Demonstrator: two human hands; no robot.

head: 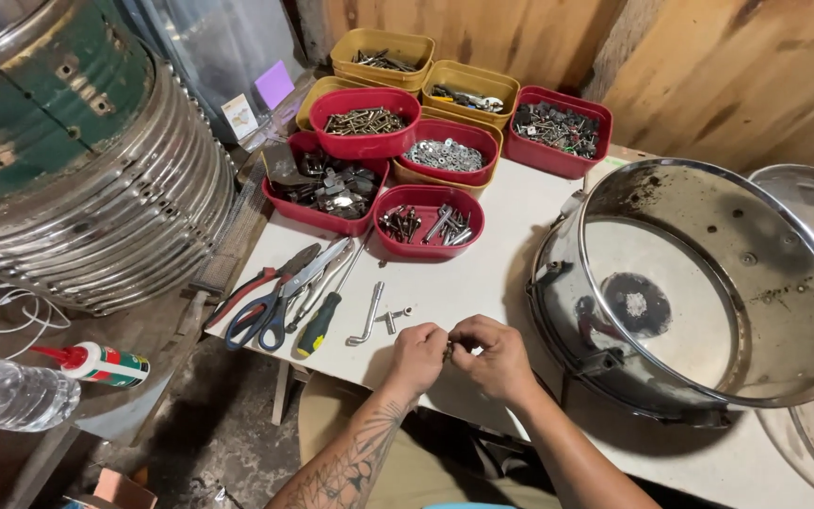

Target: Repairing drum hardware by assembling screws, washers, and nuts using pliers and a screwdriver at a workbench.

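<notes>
both hands meet just left of the metal drum shell (699, 283) on the worktop (482, 283): left hand (416, 356) and right hand (496, 358) each pinch one small metal part (449, 350) between fingertips. it looks not yet fitted to the shell.

bare forearms, no sleeves; dark tattoo linework covers the left forearm (350, 467); khaki trousers (426, 471).
</notes>
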